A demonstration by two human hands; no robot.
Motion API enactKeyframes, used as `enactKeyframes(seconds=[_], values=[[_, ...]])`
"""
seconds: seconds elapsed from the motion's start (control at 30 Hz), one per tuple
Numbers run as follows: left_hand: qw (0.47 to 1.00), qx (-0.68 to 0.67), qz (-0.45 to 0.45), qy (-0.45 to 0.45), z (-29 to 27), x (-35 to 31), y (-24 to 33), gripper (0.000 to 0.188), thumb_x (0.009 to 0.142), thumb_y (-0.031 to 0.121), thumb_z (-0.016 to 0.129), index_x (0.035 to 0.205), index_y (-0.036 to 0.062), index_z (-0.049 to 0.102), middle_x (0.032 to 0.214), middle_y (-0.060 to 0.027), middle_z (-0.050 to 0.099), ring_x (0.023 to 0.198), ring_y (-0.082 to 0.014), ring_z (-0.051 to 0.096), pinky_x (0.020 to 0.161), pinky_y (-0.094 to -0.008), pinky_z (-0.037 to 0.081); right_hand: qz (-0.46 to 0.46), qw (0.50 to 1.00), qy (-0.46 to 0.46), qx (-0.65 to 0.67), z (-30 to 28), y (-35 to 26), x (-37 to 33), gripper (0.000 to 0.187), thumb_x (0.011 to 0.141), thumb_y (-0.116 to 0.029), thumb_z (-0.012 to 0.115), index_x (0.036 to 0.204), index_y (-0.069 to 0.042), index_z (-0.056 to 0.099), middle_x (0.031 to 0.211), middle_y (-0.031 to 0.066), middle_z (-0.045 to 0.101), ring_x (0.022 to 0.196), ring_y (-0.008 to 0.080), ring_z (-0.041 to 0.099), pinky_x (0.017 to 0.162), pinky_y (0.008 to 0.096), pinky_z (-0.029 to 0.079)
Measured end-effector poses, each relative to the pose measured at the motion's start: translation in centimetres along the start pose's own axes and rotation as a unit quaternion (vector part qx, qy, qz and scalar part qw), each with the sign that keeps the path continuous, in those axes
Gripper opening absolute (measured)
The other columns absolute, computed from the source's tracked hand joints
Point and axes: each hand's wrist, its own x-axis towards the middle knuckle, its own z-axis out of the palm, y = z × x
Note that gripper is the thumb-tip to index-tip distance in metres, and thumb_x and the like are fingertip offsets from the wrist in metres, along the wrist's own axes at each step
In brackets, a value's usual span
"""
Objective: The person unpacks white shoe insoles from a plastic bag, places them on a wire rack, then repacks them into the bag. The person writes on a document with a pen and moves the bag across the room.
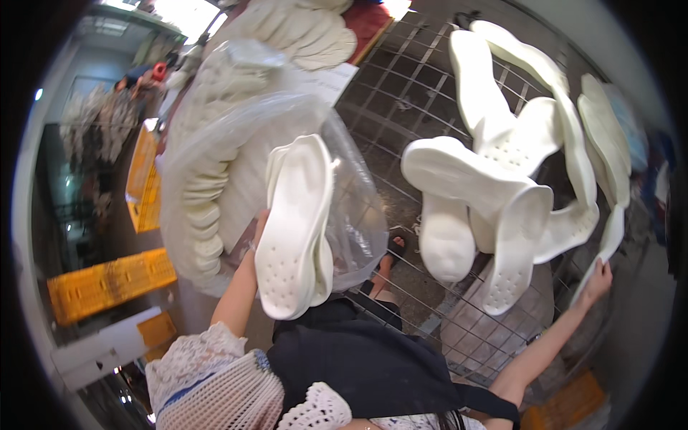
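My left hand (pixel 260 226) is closed round a small stack of white foam shoe soles (pixel 295 215). The soles stand upright with their dimpled ends downward, and most of the fingers are hidden behind them. At the far right, my right hand (pixel 596 285) grips the lower end of a white sole (pixel 614 233) at the side of the wire mesh rack (pixel 423 79). More white soles (pixel 459 168) lie loosely crossed over one another on that rack, between my two hands.
Behind my left hand, a clear plastic bag (pixel 287 107) holds many stacked white soles (pixel 201 215). More soles (pixel 308 32) are piled at the back. Yellow crates (pixel 111 283) stand at the left. Below the mesh are a pale sack (pixel 494 308) and my sandalled foot (pixel 395 246).
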Motion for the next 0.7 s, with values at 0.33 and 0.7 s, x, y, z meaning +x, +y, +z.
enactKeyframes(seconds=[0.33, 0.7], values=[[0.826, 0.525, 0.205, 0.018, 3.5, -2.2, 5.0, 0.073, 0.078, 0.05, 0.065, 0.122, -0.0049, 0.047, 0.113, -0.0185, 0.059, 0.101, -0.0284, 0.06, 0.088, -0.036, 0.048, -0.256, 0.688, -0.674, 0.077, 20.3, -32.7, -30.8, 0.051, 0.091, -0.036, 0.049, 0.131, -0.003, 0.046, 0.134, 0.0179, 0.046, 0.124, 0.035, 0.043, 0.1, 0.0408, 0.037], [0.869, 0.41, 0.256, 0.103, -3.0, -1.5, -0.4, 0.043, 0.099, 0.029, 0.039, 0.124, -0.0054, 0.042, 0.113, -0.0196, 0.055, 0.096, -0.0283, 0.054, 0.085, -0.0325, 0.044, -0.366, 0.832, -0.41, 0.072, 20.6, -38.3, -38.9, 0.053, 0.076, -0.014, 0.067, 0.125, -0.002, 0.051, 0.122, 0.0205, 0.056, 0.104, 0.0338, 0.06, 0.082, 0.0381, 0.051]])
